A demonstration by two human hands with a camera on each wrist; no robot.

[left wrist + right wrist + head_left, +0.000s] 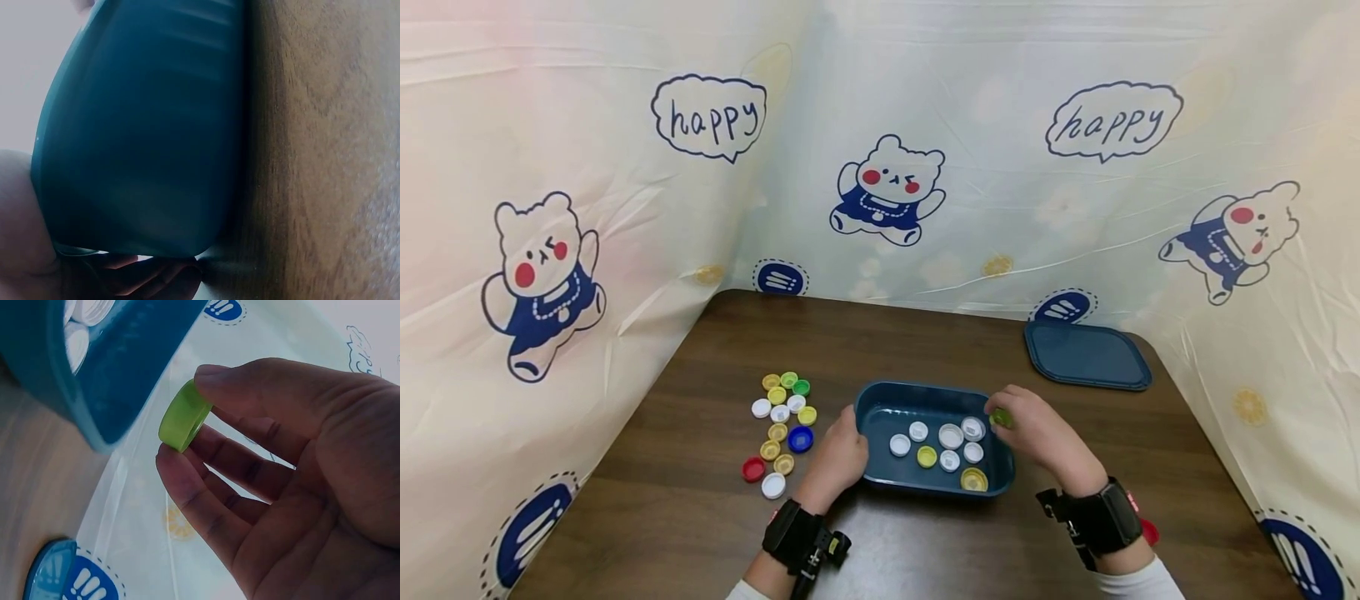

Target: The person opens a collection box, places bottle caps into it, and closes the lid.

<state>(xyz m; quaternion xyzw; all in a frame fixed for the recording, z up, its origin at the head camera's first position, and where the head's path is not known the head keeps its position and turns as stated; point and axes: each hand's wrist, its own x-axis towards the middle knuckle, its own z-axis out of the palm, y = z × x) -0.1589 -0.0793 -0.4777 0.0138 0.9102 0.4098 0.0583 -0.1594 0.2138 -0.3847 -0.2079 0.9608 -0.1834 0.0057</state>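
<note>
My left hand grips the left end of a dark blue plastic tub on the table. In the left wrist view the fingers lie against the tub's outer wall. Between thumb and fingertips, my right hand pinches a green bottle cap over the tub's right rim. The cap is turned on its edge in the right wrist view. Inside the tub lie several white bottle caps, a small yellow cap and a larger yellow cap.
Left of the tub, a loose group of caps lies on the brown table, among them a blue cap and a red cap. At the back right rests a blue lid. Another red cap shows behind my right wrist.
</note>
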